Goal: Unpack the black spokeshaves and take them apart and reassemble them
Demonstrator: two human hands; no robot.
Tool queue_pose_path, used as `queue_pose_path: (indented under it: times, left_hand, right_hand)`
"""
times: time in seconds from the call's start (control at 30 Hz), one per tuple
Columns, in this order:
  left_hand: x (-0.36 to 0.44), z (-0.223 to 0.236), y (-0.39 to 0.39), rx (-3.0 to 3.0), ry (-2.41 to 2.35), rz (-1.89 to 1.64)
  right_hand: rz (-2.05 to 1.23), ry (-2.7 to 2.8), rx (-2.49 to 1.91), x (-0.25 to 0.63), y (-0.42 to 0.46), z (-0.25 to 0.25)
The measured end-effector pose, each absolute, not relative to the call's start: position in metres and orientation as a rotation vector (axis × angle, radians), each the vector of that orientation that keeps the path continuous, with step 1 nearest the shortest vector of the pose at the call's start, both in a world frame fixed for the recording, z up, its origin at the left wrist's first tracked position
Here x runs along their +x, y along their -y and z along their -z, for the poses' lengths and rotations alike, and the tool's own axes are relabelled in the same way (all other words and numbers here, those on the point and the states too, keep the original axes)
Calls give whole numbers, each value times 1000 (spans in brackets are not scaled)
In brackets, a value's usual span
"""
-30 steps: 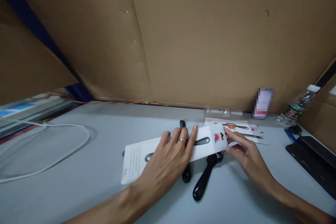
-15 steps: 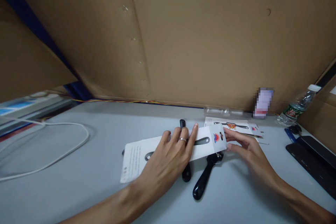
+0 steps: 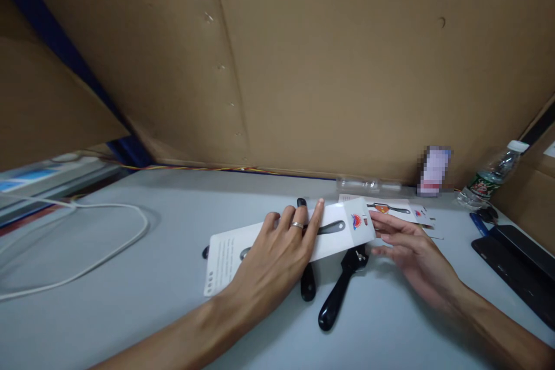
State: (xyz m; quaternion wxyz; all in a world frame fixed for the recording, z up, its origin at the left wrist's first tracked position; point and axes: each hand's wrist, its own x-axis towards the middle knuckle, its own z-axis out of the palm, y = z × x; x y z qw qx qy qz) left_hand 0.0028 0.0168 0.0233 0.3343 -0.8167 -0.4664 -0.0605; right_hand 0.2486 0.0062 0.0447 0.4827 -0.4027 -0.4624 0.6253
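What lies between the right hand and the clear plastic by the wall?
In the head view, a white printed card lies between the right hand and the clear plastic.

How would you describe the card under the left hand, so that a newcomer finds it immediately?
Over the grey table, find the left hand, with its silver ring. Beneath it, a white card slants toward the right hand. Unlike the farther card, it lies across a black handle.

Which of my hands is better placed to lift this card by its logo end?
Probably your right hand: its fingers are beside the logo end, though contact is unclear. Your left hand lies across the card, farther from that end.
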Motion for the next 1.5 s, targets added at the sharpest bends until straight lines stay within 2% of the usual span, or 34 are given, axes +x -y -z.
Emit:
queue_pose_path:
  times: [0.13,0.23,0.47,0.53,1.03,1.33,1.5]
  left_hand:
    - [1,-22,-18,-2135,1236,195]
    - [0,-21,-17,-2154,1234,219]
    - [0,-21,-18,-2175,1222,236]
    - [1,-21,-18,-2192,1245,231]
    - [3,-28,-14,-2154,1209,122]
    - [2,-30,-13,-2200,1163,133]
    - [0,-30,-14,-2217,1123,141]
  right_hand:
    - [-1513,1142,-969,249,-7,-45]
    - [-1361,1317,-1049,248,-5,-47]
    - [-562,1703,-1177,244,4,-38]
    - [-454,1744,-1172,243,5,-36]
    - [-879,1524,-1235,252,-7,-46]
    - [-1409,1345,-1209,263,-18,-47]
    - [-1412,1341,-1208,264,-19,-46]
